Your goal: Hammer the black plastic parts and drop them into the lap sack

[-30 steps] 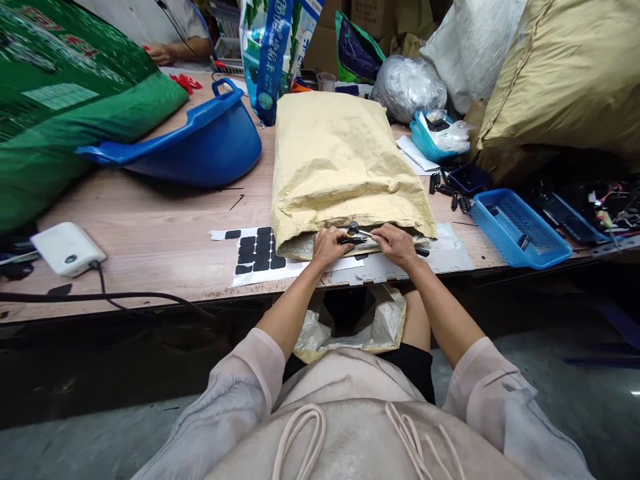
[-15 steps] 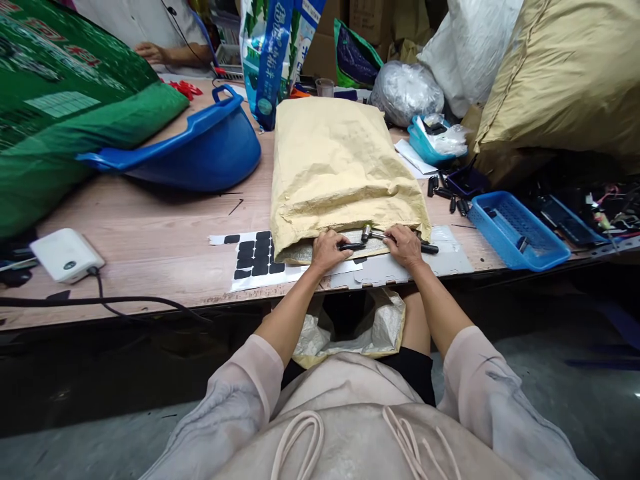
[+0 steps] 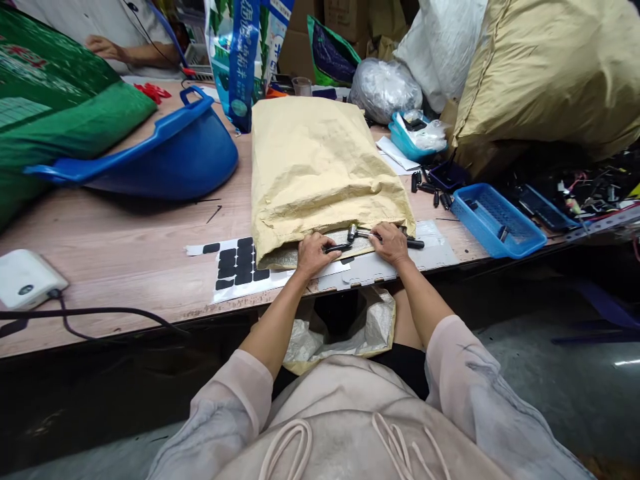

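Observation:
A large yellow paper sack (image 3: pixel 320 153) lies on the table with its mouth towards me. At the left of its mouth, my left hand (image 3: pixel 313 255) is closed on a thin black piece (image 3: pixel 339 247). My right hand (image 3: pixel 390 243) is closed round a tool with a metal head (image 3: pixel 353 233) and a black handle (image 3: pixel 415 244). The tool's metal end points left, close to the black piece. Beneath the sack's mouth are a sheet of black stickers (image 3: pixel 236 263) and a grey board (image 3: pixel 430 250).
A blue scoop-like basin (image 3: pixel 195 160) and a white box (image 3: pixel 30 277) with a cable are at the left. Blue baskets (image 3: pixel 500 220) and small black parts (image 3: pixel 427 187) stand right. A co-worker's hand (image 3: pixel 105 48) shows at the upper left. An open sack (image 3: pixel 375 327) hangs by my lap.
The view has turned slightly, so the table items appear shifted left. Both hands keep nearly the same place at the sack's mouth, with the same pieces in them.

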A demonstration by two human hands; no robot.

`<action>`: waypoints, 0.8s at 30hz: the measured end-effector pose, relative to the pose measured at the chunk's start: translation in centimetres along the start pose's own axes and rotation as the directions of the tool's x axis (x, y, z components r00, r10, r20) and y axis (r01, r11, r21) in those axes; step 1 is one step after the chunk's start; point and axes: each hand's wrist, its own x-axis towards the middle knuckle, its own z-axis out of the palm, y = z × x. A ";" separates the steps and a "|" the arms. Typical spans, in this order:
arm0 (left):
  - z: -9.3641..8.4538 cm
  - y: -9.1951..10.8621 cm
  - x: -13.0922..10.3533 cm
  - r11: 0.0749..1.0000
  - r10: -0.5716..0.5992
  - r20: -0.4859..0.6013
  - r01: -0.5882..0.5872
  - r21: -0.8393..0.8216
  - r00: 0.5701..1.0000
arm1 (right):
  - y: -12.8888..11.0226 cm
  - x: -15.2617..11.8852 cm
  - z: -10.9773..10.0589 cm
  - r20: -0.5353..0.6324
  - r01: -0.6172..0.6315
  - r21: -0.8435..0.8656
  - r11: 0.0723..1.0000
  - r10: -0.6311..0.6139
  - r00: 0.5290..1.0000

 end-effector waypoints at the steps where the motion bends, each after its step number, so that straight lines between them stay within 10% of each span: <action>1: 0.0 -0.1 0.0 1.000 0.004 -0.004 -0.004 -0.003 1.000 | 0.0 0.0 0.1 0.000 0.001 0.004 1.000 -0.001 1.000; 24: 0.1 -0.1 -0.4 0.999 0.032 -0.026 -0.033 -0.020 0.999 | 0.3 -0.2 0.4 -0.001 0.000 -0.008 1.000 0.000 1.000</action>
